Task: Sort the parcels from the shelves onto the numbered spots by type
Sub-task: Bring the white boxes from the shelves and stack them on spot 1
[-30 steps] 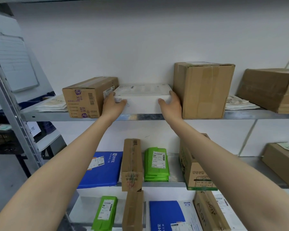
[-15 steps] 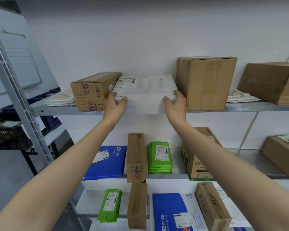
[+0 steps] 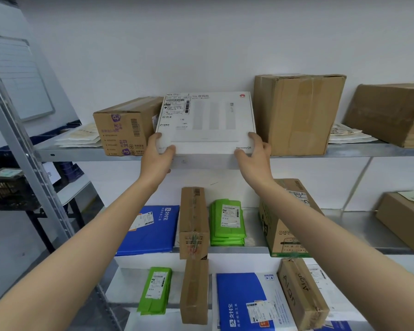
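A flat white box [image 3: 207,123] with a shipping label sticks out over the front edge of the top shelf [image 3: 67,152], tilted so its top face shows. My left hand [image 3: 157,156] grips its near left corner, thumb on top. My right hand [image 3: 255,155] grips the near right corner the same way. The box sits between a small brown carton [image 3: 124,130] on its left and a tall brown carton [image 3: 299,113] on its right.
Another brown carton [image 3: 392,113] and white mailers [image 3: 347,136] lie at the top right. The middle shelf holds a blue mailer [image 3: 151,229], a narrow carton [image 3: 193,222], green bags [image 3: 227,222] and a printed carton [image 3: 287,225]. A metal upright [image 3: 22,149] stands left.
Both hands have pulled the white box forward off the shelf and tipped it up, so its top face and label now show. The view has shifted closer.
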